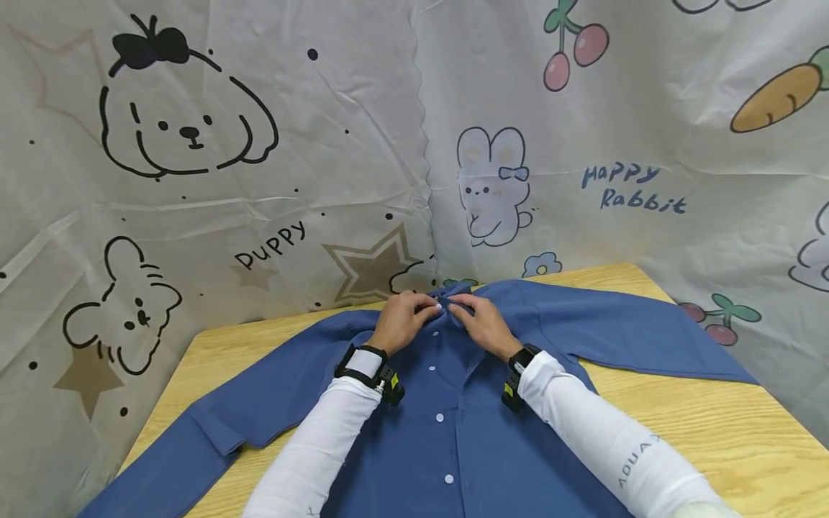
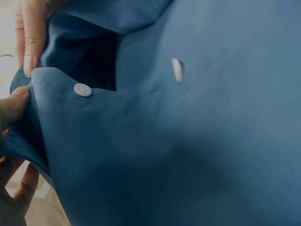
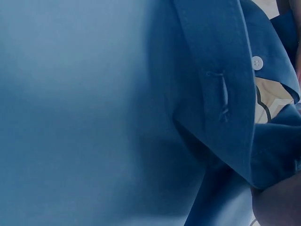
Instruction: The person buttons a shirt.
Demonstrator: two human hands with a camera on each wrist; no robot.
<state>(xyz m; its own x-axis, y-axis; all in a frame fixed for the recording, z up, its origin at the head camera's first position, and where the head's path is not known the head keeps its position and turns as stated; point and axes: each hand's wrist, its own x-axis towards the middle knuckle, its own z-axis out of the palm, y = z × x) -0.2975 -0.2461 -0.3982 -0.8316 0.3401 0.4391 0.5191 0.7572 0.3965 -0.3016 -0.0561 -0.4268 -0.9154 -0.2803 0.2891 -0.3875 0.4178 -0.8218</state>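
Up at twelve o'clock on the table (image 1: 699, 414), both hands are busy at the collar (image 1: 461, 288) of the blue shirt (image 1: 414, 439), which lies front up, one sleeve running out towards eight o'clock and the other towards three. Left hand (image 1: 403, 322) first: a narrow pinch, thumb against finger on the cloth by the neck. Right hand (image 1: 481, 322) mirrors it, fingertips just beside, also holding cloth in a tight pinch; whether either has a button between the tips, I can't tell.

Now the danger! Right wrist view, and there's a bare buttonhole (image 3: 224, 94) with a button (image 3: 257, 63) at about one o'clock from it. Pair the wrong two and the front would likely sit crooked. Soft cloth could slip from those small pinches too, and the fold by the neck might get trapped underneath. Pull too hard towards twelve and the collar could ride over the far edge.

Underneath, pale wood grain, showing at four o'clock. Beyond, a printed curtain (image 1: 350, 144) hangs close behind: puppy at ten o'clock, rabbit near twelve, carrot at two.
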